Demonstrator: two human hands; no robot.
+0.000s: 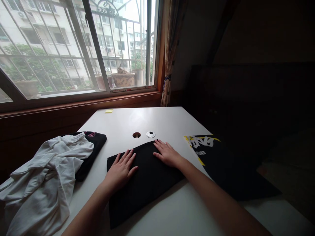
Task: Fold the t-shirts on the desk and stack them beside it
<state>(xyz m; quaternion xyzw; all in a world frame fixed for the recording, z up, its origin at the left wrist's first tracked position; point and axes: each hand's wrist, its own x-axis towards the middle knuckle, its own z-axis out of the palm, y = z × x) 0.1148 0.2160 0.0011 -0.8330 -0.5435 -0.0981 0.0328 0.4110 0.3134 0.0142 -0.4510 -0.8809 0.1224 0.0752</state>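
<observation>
At left, we see white cloth (57,160) heaped over a dark cloth (97,144), its loose folds seeming to spill past the edge of the table (164,119); a slip there, we judge, could drag both down. Next comes the left hand (120,171), palm down, fingers slightly spread, gripping nothing. Under it, in mid-table, lies the black cloth (147,183), its far edge bowed; uneven pressure from this side could skew it or raise a crease. Just beyond that edge we find a hole (136,135) and, to its right, a cap (150,134); a push away might ride the cloth up on the cap's rim. The right hand (168,155) lies flat at the far edge, thumb apart, with hold of nothing; an outward sweep could ruck the printed cloth (228,173) at right. Whether that piece overhangs the dim side, we cannot tell; if so, its weight could pull it off.
</observation>
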